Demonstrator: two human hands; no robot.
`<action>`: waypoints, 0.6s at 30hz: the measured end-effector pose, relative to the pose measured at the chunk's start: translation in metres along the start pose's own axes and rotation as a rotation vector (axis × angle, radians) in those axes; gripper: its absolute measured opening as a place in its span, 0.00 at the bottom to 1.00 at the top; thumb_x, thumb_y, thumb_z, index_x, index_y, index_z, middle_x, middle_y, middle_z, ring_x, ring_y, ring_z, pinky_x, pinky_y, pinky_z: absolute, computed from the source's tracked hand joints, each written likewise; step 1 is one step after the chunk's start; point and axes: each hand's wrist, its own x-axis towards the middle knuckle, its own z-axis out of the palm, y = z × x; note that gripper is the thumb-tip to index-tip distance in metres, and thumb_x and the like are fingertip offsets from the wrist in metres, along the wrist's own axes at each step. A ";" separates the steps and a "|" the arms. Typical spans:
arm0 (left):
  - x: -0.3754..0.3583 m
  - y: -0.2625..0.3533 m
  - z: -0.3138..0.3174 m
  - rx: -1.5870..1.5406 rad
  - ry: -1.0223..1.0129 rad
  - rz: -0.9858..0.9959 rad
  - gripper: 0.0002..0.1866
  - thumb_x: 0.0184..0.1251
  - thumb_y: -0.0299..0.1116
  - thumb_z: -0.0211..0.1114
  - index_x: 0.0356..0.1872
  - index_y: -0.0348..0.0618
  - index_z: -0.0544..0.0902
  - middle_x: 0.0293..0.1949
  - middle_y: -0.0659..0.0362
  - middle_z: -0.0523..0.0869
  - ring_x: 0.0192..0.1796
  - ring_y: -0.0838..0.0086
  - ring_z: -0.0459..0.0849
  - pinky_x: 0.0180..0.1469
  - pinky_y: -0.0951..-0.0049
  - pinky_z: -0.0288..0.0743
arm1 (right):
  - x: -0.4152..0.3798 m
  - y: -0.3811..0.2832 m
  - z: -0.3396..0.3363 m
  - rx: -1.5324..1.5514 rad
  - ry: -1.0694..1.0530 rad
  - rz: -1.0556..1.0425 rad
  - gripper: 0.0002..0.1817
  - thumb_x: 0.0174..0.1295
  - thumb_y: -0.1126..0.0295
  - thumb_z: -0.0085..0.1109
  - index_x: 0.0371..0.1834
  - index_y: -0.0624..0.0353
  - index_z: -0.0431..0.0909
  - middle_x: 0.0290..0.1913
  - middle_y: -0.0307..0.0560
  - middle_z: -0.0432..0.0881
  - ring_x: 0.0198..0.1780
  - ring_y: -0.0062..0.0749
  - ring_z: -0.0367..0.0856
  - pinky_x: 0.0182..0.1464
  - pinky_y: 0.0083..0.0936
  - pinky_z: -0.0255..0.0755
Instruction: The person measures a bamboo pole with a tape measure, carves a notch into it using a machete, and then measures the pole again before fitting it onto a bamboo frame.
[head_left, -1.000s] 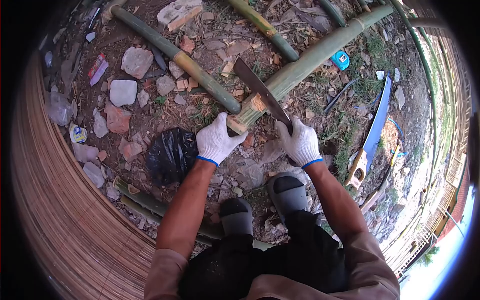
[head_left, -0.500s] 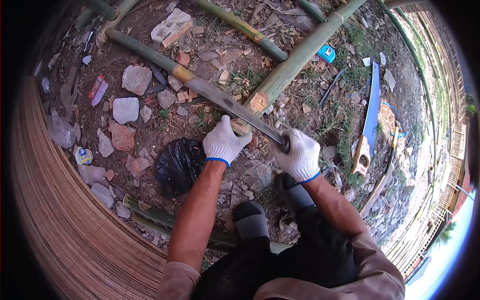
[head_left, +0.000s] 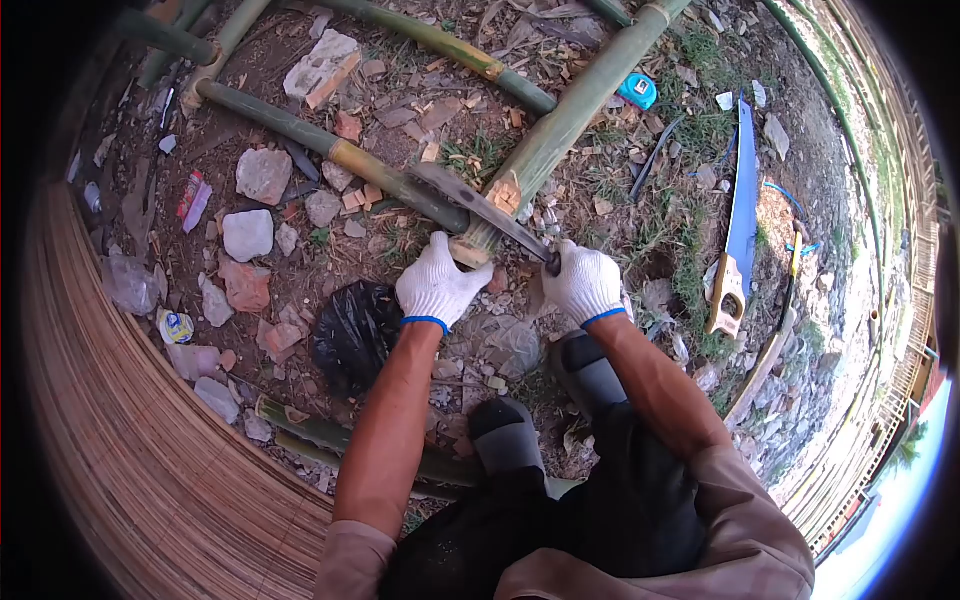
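Both hands wear white knitted gloves with blue cuffs. My right hand (head_left: 583,282) is wrapped round the dark handle of a machete (head_left: 480,207), whose blade points up and to the left. The blade lies over the thick green bamboo pole (head_left: 560,125), close to a pale cut notch (head_left: 505,194) near its end. My left hand (head_left: 441,284) grips the near end of this pole, thumb up and fingers round its side. A thinner bamboo pole (head_left: 290,124) meets the thick one from the left, just beyond my left hand.
A blue handsaw (head_left: 743,200) with a wooden handle lies on the right. A turquoise tape measure (head_left: 637,91) rests beyond the thick pole. Stones, wood chips and a black plastic bag (head_left: 357,338) are on the ground. Bamboo slats (head_left: 150,430) fill the lower left.
The machete has swung so its blade appears shorter and lies closer to the notch. My right hand has shifted slightly up and left. The whole view has shifted a little.
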 end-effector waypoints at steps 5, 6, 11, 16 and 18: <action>0.003 -0.006 0.008 0.016 0.052 0.005 0.38 0.56 0.66 0.72 0.53 0.43 0.75 0.51 0.43 0.88 0.50 0.44 0.89 0.51 0.45 0.82 | -0.014 -0.023 -0.036 0.069 0.068 -0.098 0.13 0.60 0.57 0.66 0.33 0.55 0.83 0.29 0.56 0.86 0.32 0.56 0.88 0.37 0.48 0.82; -0.001 -0.008 0.010 0.031 0.039 -0.005 0.38 0.56 0.65 0.72 0.54 0.43 0.75 0.51 0.43 0.88 0.50 0.44 0.89 0.51 0.45 0.82 | -0.017 -0.015 -0.035 0.148 0.126 -0.267 0.13 0.61 0.57 0.65 0.32 0.55 0.83 0.29 0.57 0.86 0.33 0.56 0.89 0.37 0.48 0.82; 0.002 -0.003 0.004 -0.014 0.093 0.034 0.38 0.55 0.64 0.73 0.55 0.43 0.75 0.49 0.43 0.88 0.50 0.44 0.89 0.51 0.46 0.82 | 0.003 -0.013 -0.026 -0.089 -0.156 0.070 0.15 0.63 0.56 0.60 0.36 0.56 0.85 0.30 0.60 0.88 0.35 0.57 0.90 0.40 0.49 0.83; -0.001 -0.006 0.008 0.001 0.078 0.029 0.38 0.55 0.64 0.74 0.52 0.41 0.75 0.47 0.42 0.88 0.48 0.42 0.89 0.49 0.44 0.81 | -0.011 -0.002 -0.030 0.194 -0.003 -0.363 0.15 0.58 0.56 0.65 0.36 0.57 0.86 0.29 0.60 0.87 0.36 0.58 0.89 0.42 0.47 0.84; 0.000 -0.003 0.004 0.007 0.103 0.049 0.38 0.54 0.64 0.74 0.51 0.41 0.75 0.47 0.41 0.88 0.47 0.43 0.89 0.47 0.44 0.82 | 0.005 0.003 -0.018 -0.050 -0.191 0.025 0.14 0.56 0.57 0.65 0.36 0.56 0.86 0.28 0.56 0.86 0.34 0.57 0.88 0.40 0.46 0.83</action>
